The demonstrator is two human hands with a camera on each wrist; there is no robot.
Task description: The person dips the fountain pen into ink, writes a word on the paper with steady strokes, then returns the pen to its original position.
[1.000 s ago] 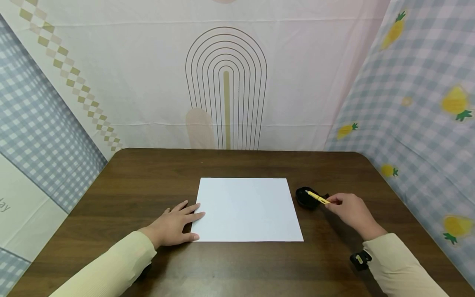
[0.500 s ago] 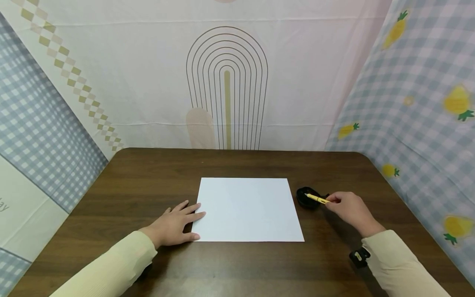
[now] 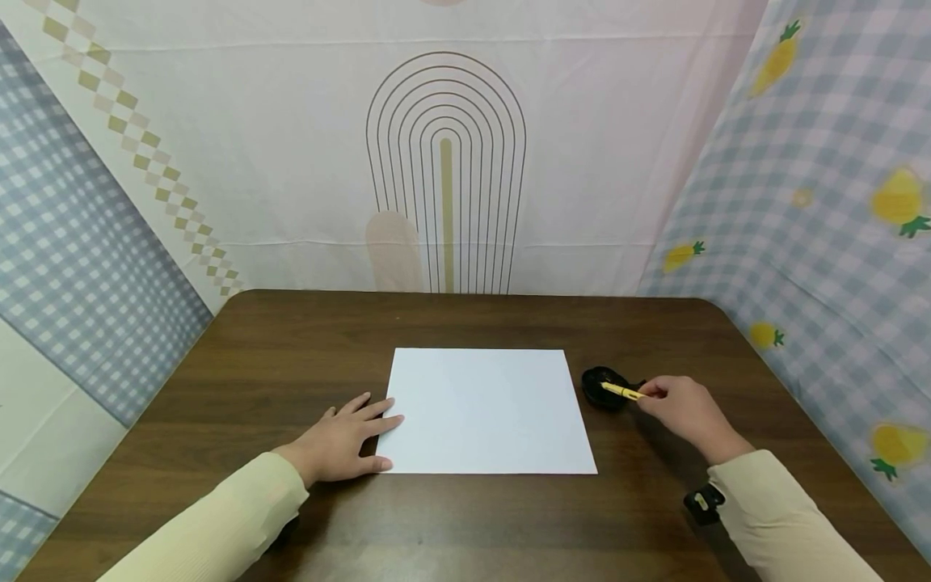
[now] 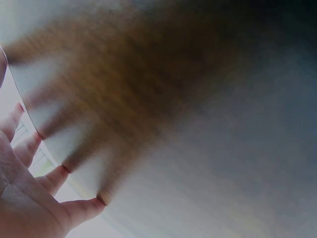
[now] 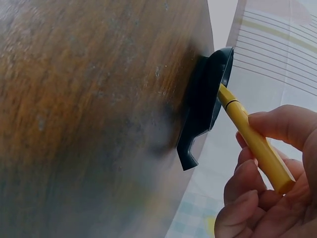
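A blank white sheet of paper (image 3: 486,411) lies flat on the table. My left hand (image 3: 340,440) rests at its left edge with spread fingers, and several fingertips touch the paper. In the left wrist view the fingers (image 4: 81,210) reach straight out to the dark tabletop. To the right of the sheet sits a small black dish (image 3: 598,396) with a short spout-like handle (image 5: 187,157). My right hand (image 3: 687,412) pinches a yellow pen (image 5: 257,148) that has a black ring near its front. The pen slants down into the dish, its tip hidden behind the rim in the right wrist view.
The brown wooden table (image 3: 451,525) ends at a rounded back edge, before a white patterned cloth (image 3: 582,162). Checked cloths hang on both sides. A small black device (image 3: 704,503) is strapped at my right wrist.
The front end of the yellow pen has dipped slightly lower over the black dish, so the pen lies at a flatter slant. My left hand and the paper stay put.
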